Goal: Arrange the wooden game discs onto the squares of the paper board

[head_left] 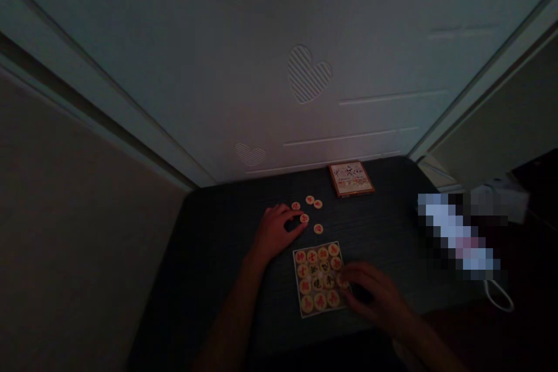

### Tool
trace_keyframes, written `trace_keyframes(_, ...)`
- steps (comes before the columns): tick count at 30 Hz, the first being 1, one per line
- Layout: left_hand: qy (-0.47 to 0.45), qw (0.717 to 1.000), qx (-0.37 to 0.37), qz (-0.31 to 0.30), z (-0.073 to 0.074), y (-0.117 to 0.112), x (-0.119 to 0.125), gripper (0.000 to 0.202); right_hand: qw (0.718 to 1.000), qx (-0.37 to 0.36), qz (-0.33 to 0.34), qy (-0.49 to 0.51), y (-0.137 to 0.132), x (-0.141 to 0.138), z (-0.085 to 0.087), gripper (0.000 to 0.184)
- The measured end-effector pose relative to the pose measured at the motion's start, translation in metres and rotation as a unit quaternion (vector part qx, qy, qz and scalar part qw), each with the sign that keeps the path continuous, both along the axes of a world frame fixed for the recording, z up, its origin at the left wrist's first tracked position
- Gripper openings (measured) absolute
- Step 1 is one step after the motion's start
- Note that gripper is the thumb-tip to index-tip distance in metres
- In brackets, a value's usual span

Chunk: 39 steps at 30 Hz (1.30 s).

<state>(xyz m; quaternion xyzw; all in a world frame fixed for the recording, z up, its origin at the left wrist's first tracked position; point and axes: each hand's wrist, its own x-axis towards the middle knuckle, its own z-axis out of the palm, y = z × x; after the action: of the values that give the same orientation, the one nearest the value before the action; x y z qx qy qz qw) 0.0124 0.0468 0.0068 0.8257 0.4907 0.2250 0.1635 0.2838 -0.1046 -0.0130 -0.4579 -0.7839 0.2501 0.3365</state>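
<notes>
My left hand point(276, 231) pinches a round Chinese chess piece point(304, 218) with a red character, between thumb and forefinger. Near it lie several loose red-marked pieces, one of them a chess piece point(318, 229) just to the right. In front of me a square tray point(298, 296) holds rows of these discs, most with red characters and a few in the middle with dark ones. At the tray's right side, my right hand point(375, 290) has its fingertips closed on another chess piece point(342, 281), partly covered by the fingers.
A flat decorated box lid point(351, 178) lies at the back of the dark table point(218, 215). Behind rises a white door panel point(244, 70) with heart patterns. On the right is a blurred-out object point(455, 235) with a white loop point(501, 296). The scene is dim.
</notes>
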Motion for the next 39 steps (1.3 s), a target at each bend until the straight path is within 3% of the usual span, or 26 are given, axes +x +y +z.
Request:
trace_keyframes(31, 0.002, 1.0, -0.014, -0.003, 0.0037, -0.0001, 0.0002, 0.026, 1.0, 0.014, -0.003, -0.015, 0.0019, -0.0015, -0.0024, 0.018)
trace_keyframes(39, 0.003, 1.0, -0.011, 0.002, 0.0022, 0.0001, 0.0, 0.025, 1.0, 0.021, -0.022, -0.008, 0.0021, -0.0015, 0.0002, 0.025)
